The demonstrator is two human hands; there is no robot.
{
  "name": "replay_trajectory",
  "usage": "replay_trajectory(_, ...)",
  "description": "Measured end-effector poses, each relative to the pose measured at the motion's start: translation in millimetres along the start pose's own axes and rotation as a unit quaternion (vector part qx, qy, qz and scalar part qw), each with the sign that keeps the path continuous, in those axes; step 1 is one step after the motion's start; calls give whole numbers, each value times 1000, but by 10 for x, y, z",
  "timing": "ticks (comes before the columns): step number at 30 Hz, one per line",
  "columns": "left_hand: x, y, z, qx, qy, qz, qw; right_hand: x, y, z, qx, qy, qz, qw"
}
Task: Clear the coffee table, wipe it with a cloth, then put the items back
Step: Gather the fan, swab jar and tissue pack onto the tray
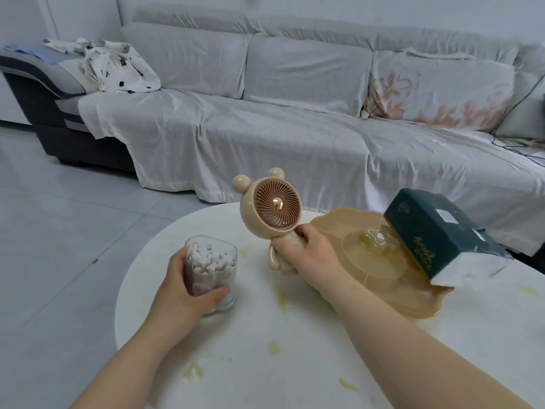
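Head view, clearing stage, worktop [295,349] not yet emptied. Left hand [180,293] wrapped round the swab jar [211,270], fingers curled behind it and thumb across the front, jar base seemingly on or just off the surface near the left edge. Right hand [306,255] clenched on the fan [272,212] by its handle, fan lifted clear, head tilted up and left. Yet to clear: amber tray [413,296] at right, tissue pack [436,234] leaning on its far rim, a small clear object in the tray's middle, too blurred to name. Yellowish smears [272,346] scattered across the white top, some close by the jar.

To do well: lift the jar straight up, kept level, since no lid is visible and swabs stand to the rim. Keep the fan upright, grille away from the jar. Carry both to one spot off the worktop, probably the sofa [295,128] behind, and set each down standing, not dropped on soft cloth where the jar could tip. Take the tissue pack off before moving the tray, or carry the tray flat with both hands. Avoid dragging anything through the smears.
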State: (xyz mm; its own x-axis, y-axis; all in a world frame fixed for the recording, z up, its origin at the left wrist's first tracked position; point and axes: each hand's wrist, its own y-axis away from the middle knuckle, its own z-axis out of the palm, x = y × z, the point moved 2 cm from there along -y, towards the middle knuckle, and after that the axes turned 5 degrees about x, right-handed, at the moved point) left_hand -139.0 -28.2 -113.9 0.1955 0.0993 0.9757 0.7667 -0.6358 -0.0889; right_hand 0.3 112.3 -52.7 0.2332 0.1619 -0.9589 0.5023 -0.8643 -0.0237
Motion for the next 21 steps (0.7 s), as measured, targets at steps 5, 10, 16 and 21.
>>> replay_trajectory(5,4,12,6,-33,-84,21,996,-23,80,4,12,-2,-13,1000)
replay_trajectory(10,116,4,22,-18,-52,3,998,-87,162,-236,76,2,-22,997)
replay_trajectory(16,532,-92,406,-82,33,0,996,-254,198,-816,141,192,-18,971)
replay_trajectory(21,938,-167,1018,-167,75,-9,983,-411,159,-1149,159,330,10,930)
